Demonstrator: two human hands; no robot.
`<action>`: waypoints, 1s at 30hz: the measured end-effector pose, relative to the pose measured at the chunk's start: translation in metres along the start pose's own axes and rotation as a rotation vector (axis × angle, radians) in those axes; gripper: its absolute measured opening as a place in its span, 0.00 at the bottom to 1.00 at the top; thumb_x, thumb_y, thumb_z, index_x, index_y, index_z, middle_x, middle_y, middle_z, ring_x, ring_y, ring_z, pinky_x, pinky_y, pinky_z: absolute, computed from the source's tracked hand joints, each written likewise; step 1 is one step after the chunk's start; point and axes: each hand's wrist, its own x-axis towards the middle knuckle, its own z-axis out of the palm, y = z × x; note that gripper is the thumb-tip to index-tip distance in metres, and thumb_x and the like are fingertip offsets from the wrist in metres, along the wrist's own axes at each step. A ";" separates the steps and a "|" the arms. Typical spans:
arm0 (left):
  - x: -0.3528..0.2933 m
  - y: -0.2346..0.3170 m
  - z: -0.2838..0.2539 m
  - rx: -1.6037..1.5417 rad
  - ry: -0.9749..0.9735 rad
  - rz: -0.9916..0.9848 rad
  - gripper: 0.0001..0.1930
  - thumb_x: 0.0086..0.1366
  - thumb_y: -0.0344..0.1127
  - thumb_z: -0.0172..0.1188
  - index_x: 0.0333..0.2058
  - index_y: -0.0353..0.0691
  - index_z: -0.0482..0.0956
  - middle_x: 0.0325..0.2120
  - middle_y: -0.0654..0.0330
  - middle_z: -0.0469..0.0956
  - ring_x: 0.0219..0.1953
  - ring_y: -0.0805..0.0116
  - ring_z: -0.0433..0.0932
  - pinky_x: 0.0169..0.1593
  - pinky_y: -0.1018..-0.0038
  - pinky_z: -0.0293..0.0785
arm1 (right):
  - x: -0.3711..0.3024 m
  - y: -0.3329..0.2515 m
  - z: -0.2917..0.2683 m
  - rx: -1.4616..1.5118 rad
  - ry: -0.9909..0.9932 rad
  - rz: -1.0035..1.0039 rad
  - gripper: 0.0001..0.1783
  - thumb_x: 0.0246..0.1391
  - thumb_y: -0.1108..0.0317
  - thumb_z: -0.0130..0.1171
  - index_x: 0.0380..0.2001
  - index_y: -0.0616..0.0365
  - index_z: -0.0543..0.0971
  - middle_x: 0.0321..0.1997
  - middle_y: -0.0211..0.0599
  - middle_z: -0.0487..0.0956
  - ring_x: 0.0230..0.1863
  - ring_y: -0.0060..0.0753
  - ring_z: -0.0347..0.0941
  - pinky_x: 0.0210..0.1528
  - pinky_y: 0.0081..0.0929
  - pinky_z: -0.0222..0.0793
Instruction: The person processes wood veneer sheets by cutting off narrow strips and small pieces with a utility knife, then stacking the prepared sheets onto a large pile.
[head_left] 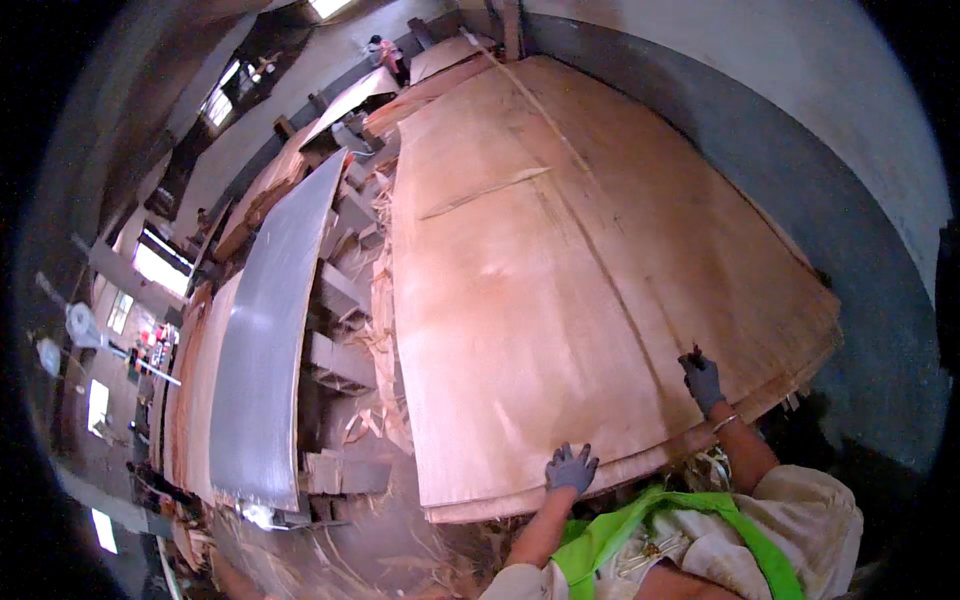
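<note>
A wide stack of thin wood veneer sheets [500, 320] fills the middle in front of me. My left hand [572, 468], in a grey glove, lies with fingers spread on the top sheet at its near edge. Farther right, my right hand [703, 380], also gloved, is over the sheet beside a long dark seam. Its fingers look closed around a small dark bit that I cannot make out. A narrow loose veneer strip [485, 194] lies across the sheet, and a longer pale strip [530, 95] runs toward the far end.
Left of the stack stands another pile topped by a grey, shiny panel [272, 330]. Between them are blocks [340, 360] and torn veneer scraps [385, 330]. A wall [800, 180] borders the right side. Another person [388, 58] is at the far end.
</note>
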 end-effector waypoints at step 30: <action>-0.316 -0.560 0.061 -1.063 0.650 -0.261 0.26 0.64 0.38 0.47 0.56 0.29 0.60 0.55 0.42 0.64 0.56 0.49 0.64 0.58 0.68 0.59 | -0.218 -0.019 0.429 -0.273 0.008 -0.071 0.13 0.51 0.58 0.57 0.24 0.56 0.75 0.12 0.25 0.66 0.10 0.18 0.58 0.11 0.22 0.51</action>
